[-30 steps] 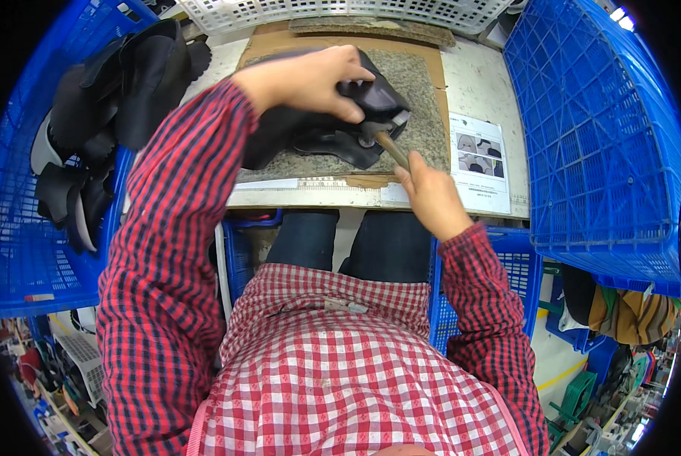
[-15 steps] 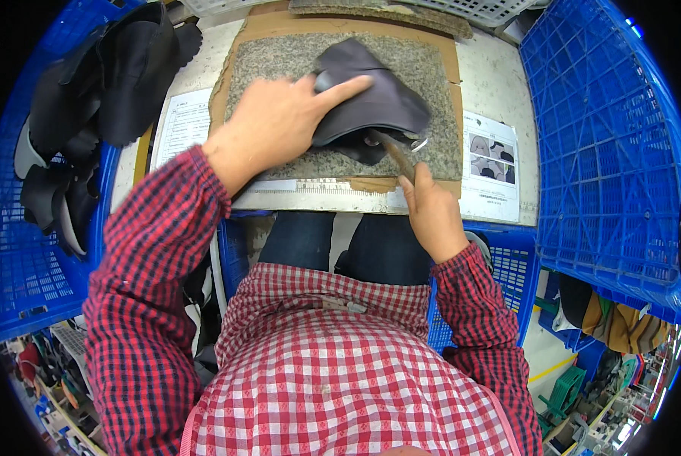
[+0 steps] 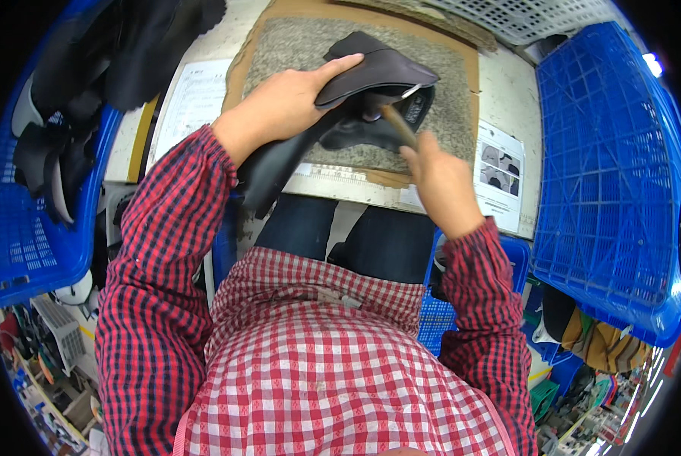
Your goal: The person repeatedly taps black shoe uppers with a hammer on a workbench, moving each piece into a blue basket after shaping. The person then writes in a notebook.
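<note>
A dark leather boot upper (image 3: 382, 67) lies folded over a speckled stone slab (image 3: 283, 47). My left hand (image 3: 283, 102) grips its raised upper edge, the thumb stretched along the top. A long dark leather flap (image 3: 268, 171) hangs below that hand, past the table's near edge. My right hand (image 3: 443, 178) is closed round the wooden handle of a hammer (image 3: 399, 125). The hammer's head reaches into the opening under the lifted leather, where it is partly shaded. Beside it, a thin curved shiny strip shows at the opening's right edge.
Blue plastic crates stand at the right (image 3: 614, 159) and left (image 3: 29, 251), the left one with dark leather pieces (image 3: 139, 53) over it. Printed sheets (image 3: 500, 171) flank the slab. A ruler strip (image 3: 333, 175) runs along the near edge.
My left hand has lifted and turned the leather, so its opening shows wider and a long flap hangs at the lower left. The hammer has moved slightly up, its head under the leather.
</note>
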Demonstrator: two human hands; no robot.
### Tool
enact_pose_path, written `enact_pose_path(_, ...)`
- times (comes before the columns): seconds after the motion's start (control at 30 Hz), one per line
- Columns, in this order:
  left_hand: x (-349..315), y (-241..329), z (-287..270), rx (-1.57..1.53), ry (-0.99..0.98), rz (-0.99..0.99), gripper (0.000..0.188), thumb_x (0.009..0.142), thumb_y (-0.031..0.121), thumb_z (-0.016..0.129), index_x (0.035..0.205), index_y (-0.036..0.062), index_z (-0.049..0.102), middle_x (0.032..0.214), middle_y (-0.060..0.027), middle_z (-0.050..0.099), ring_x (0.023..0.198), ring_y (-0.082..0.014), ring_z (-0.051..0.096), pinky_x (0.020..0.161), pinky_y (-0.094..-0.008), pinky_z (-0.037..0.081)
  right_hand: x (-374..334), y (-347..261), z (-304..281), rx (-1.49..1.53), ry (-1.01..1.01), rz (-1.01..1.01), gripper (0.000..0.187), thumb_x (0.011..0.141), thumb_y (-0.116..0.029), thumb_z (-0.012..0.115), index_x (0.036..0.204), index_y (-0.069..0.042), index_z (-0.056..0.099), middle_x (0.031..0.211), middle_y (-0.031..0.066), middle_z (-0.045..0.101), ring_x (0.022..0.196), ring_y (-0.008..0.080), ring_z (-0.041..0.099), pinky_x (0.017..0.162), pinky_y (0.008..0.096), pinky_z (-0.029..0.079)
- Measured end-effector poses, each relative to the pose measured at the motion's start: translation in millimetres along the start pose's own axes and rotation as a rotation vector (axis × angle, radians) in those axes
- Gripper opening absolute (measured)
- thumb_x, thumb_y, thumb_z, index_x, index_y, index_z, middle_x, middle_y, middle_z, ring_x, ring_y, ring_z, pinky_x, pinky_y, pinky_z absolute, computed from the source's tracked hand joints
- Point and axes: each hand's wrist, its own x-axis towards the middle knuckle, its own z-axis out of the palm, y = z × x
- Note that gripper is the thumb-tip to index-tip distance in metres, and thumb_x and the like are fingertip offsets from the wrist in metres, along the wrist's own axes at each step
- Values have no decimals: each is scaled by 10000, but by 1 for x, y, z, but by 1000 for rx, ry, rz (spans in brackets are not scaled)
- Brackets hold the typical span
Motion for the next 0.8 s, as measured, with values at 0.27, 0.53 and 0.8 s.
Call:
enact_pose_path(0.27,-8,-14,5,-42,57,49,641,983,295,648,1569,357,395,1163,-220,717,1012,-426,709,878,-513,560,-14,-8,20,58,13,-49,237,1008,-232,647,1035,-26,533,679,253,632,623,479,636,521,549,476)
enact_pose_path(0.53,-119,-16,-10,-43,285,-114,692,854,247,686,1518,314,499,975,-197,747,881,-365,739,758,-466,576,-51,-92,50,149,-229,164,381,1070,-284,560,1271,40,558,879,371,616,798,554,600,637,532,466)
enact_pose_path(0.8,-388,-49,-62,122,663,-493,639,929,190,650,1528,333,479,1424,-118,622,1182,-315,675,975,-393,563,-88,-133,21,534,-626,144,322,1092,-300,548,1198,0,597,644,-24,469,524,49,392,455,239,286)
